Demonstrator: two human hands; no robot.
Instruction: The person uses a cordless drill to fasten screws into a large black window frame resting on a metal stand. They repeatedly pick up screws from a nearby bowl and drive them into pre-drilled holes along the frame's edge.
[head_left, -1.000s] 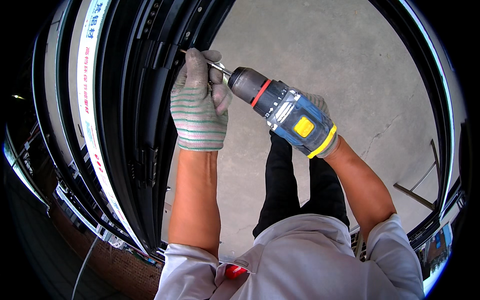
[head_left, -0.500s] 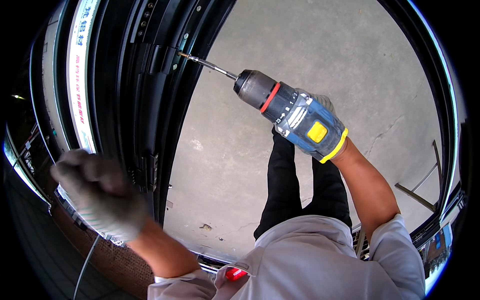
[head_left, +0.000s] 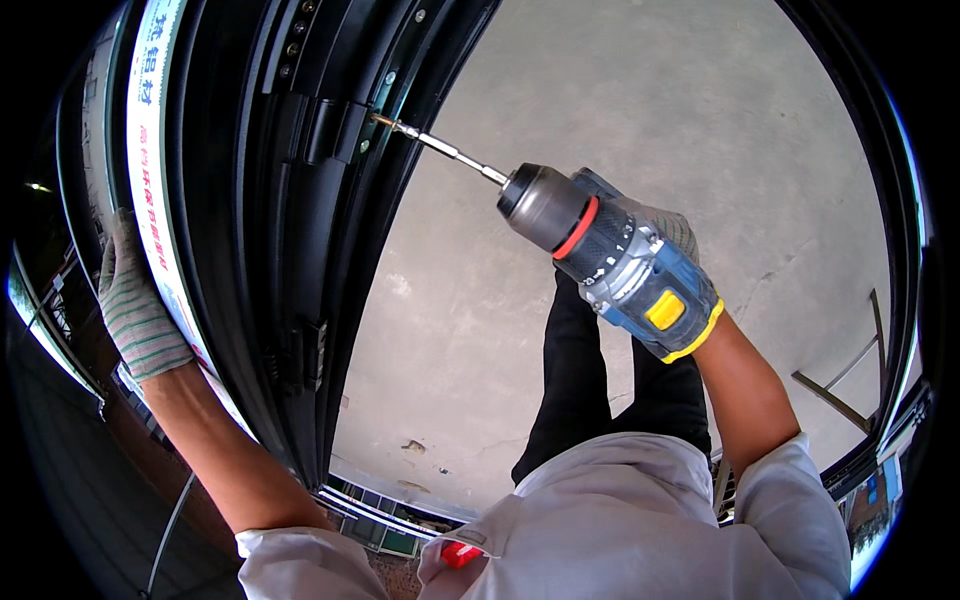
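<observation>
"where are the hands?"

"the right hand (head_left: 672, 228) is curled round the drill (head_left: 635, 275). the left hand (head_left: 140, 315) lies on the black frame (head_left: 215, 250), fingers straight. i can't tell if it grips."

"where's the drill pointing?"

"up and left. its long bit (head_left: 440, 147) reaches the frame, beside a hinge (head_left: 325, 130)."

"what's between the hands?"

"the frame, and grey floor (head_left: 480, 300) below."

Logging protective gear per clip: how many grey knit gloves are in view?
2: one green-striped grey knit glove on the left hand; a second glove on the right hand, partly hidden behind the blue-and-black power drill.
</observation>
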